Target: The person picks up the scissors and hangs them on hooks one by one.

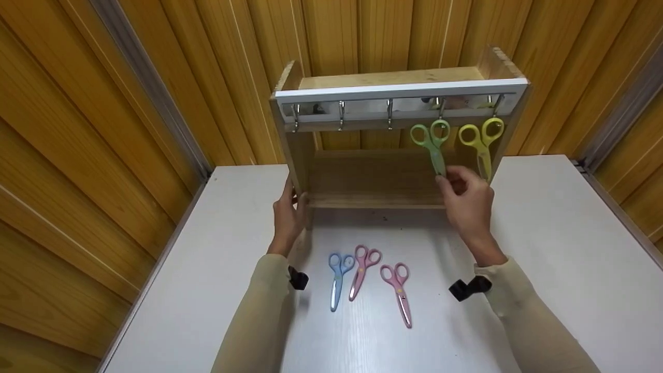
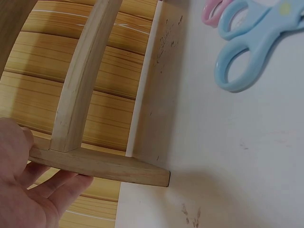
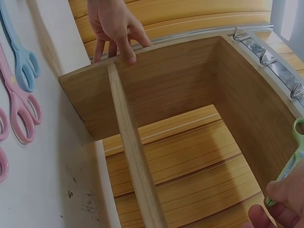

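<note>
A small wooden shelf [image 1: 375, 168] stands on the table, with a row of metal hooks along its top front rail. My left hand [image 1: 286, 216] grips the shelf's left side panel, thumb on the inner face and fingers outside, as the right wrist view shows. By its blade tip, my right hand [image 1: 470, 201] pinches a pair of green scissors [image 1: 435, 153]. One green handle loop overlaps the second hook from the right; whether the hook bears it I cannot tell. Yellow scissors [image 1: 483, 147] hang at the rightmost hook, their tip partly behind the right hand.
Blue scissors [image 1: 337, 284] and two pink pairs, one pink pair [image 1: 360, 274] beside the blue and another pink pair [image 1: 401, 295] to the right, lie on the white table [image 1: 207, 290] before the shelf. A wood-patterned wall [image 1: 383, 31] rises behind.
</note>
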A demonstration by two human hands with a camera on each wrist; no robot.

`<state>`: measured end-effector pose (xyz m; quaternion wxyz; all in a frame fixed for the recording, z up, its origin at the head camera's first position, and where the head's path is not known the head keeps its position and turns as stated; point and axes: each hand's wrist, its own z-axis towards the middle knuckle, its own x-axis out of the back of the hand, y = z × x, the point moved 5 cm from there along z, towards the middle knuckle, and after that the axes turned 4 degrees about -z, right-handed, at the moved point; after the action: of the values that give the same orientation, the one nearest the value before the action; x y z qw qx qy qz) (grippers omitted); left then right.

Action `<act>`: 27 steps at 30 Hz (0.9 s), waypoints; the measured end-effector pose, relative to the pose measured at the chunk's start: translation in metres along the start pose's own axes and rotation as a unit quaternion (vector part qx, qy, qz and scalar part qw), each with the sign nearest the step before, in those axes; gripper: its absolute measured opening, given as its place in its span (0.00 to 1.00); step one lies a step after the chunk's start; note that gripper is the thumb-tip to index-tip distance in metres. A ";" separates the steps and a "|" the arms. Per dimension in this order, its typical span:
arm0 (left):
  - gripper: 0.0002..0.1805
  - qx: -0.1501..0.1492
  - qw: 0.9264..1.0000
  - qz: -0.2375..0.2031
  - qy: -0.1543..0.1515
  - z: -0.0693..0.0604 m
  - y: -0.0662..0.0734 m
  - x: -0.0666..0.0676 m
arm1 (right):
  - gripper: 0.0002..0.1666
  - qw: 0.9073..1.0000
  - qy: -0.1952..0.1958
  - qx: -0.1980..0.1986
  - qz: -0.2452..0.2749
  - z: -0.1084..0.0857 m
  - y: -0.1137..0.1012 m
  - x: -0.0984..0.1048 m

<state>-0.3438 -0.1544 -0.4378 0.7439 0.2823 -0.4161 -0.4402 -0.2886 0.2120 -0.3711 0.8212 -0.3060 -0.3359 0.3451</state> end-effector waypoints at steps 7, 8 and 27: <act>0.35 -0.006 1.000 0.008 0.000 0.001 0.000 0.000 | 0.08 1.000 0.001 0.000 -0.004 0.000 0.000 0.001; 0.36 -0.008 1.000 0.008 0.001 0.001 0.000 0.000 | 0.08 1.000 0.000 -0.001 -0.005 0.000 0.000 0.001; 0.34 0.004 1.000 0.024 0.005 0.001 -0.003 -0.001 | 0.10 1.000 -0.011 -0.007 -0.009 0.000 0.000 0.001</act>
<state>-0.3458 -0.1551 -0.4398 0.7550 0.2775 -0.4214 -0.4189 -0.2882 0.2123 -0.3708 0.8181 -0.3051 -0.3504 0.3388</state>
